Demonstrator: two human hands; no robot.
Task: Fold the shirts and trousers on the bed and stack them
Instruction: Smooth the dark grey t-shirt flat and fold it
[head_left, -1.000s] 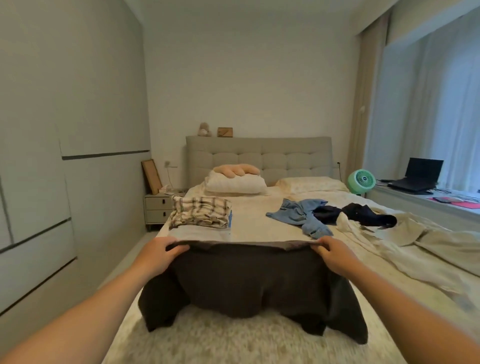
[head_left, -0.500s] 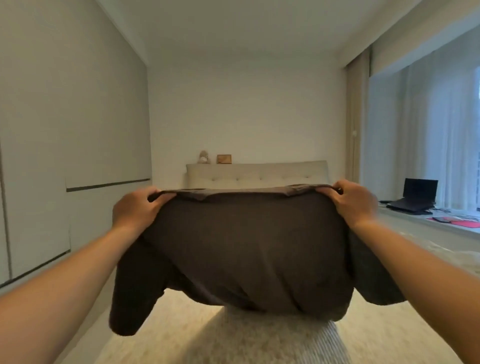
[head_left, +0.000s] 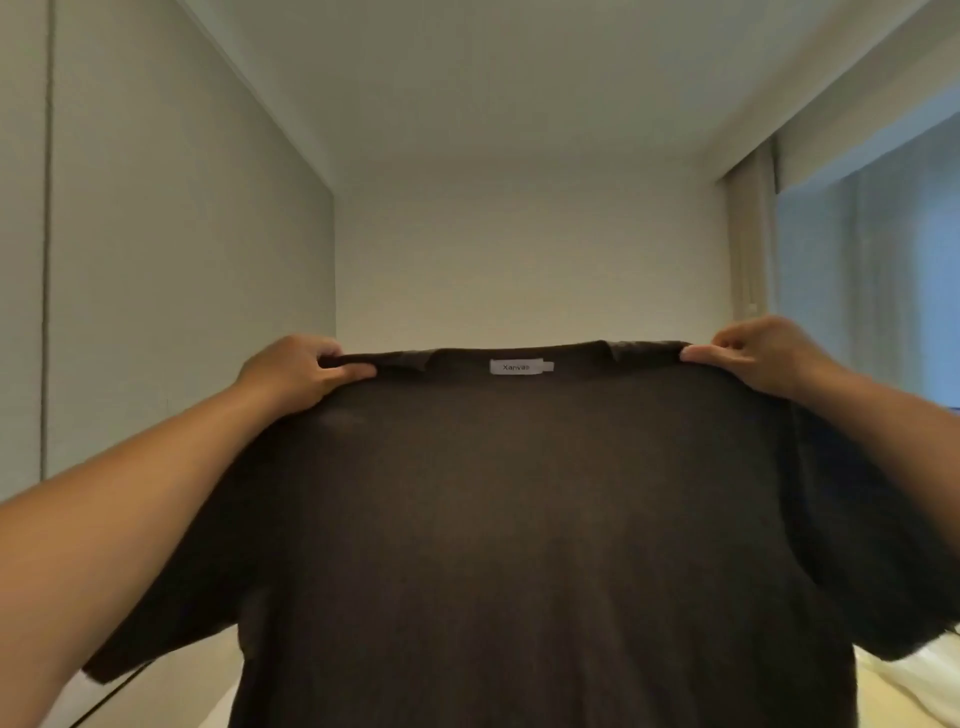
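While the dark shirt (head_left: 519, 519) is held up by its shoulders above the bed (head_left: 909, 686) | left hand (head_left: 296, 374) and right hand (head_left: 763, 358): grip pinched on the shoulder seams | step: spreading before folding | next: shirt to be laid flat on the bed.

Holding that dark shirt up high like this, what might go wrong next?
The dark T-shirt blocks most of the view, so laying it down would be partly blind. The left hand and right hand only pinch the shoulder edges; a slip could drop one side and crease it.
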